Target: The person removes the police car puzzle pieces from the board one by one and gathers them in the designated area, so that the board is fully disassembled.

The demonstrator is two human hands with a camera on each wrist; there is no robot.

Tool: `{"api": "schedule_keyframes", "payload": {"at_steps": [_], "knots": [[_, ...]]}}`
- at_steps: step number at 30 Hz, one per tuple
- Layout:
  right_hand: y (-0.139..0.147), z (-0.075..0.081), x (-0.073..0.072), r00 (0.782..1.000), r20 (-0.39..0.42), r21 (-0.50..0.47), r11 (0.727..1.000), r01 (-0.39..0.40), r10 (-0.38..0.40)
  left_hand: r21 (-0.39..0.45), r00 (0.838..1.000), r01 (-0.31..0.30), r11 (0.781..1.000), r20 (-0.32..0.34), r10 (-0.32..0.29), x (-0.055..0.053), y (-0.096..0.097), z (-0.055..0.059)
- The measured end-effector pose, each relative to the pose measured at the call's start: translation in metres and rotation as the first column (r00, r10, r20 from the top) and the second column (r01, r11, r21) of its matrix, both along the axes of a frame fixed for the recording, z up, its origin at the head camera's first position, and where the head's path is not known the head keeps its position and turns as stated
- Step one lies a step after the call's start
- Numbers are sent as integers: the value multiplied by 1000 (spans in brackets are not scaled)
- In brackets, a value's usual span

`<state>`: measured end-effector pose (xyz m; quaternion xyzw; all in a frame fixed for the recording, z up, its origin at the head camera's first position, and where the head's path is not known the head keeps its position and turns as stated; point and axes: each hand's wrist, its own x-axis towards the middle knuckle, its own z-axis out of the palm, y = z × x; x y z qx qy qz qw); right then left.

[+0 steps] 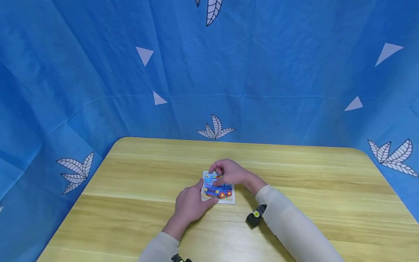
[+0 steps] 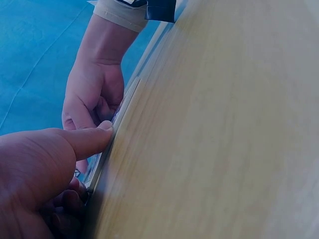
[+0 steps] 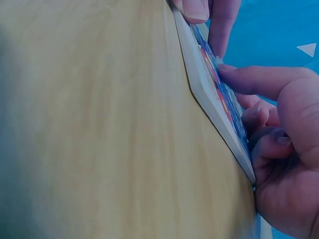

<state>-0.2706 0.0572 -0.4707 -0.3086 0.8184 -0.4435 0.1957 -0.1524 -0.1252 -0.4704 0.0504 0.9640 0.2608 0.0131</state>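
Note:
A small square picture puzzle (image 1: 225, 190) with a white border lies on the table, showing a blue vehicle with red and yellow wheels. My left hand (image 1: 191, 203) steadies its near-left corner, thumb along the near edge and fingers at the left side. Over the puzzle's upper part is my right hand (image 1: 230, 173), its thumb touching the picture and its other fingers bent near the far edge. In the right wrist view the right thumb (image 3: 237, 74) rests on the puzzle surface (image 3: 224, 94). Whether a loose piece lies under that hand is hidden.
The light wood table (image 1: 294, 174) extends around the puzzle on all sides. Behind it hangs a blue cloth (image 1: 278, 72) printed with leaves and triangles. A black wrist device (image 1: 255, 217) sits on the right sleeve, low beside the tabletop.

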Motion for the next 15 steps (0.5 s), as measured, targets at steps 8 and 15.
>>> {"api": "schedule_keyframes", "payload": {"at_steps": [8,15], "knots": [[-1,-2,1,998,-55,47,999,18,-16,-14,1000,2,1000,-9,-2,-1,-1,-3],[-1,-3,2,998,-57,24,999,25,-23,-2,1000,2,1000,0,-2,0,0,-2]]}}
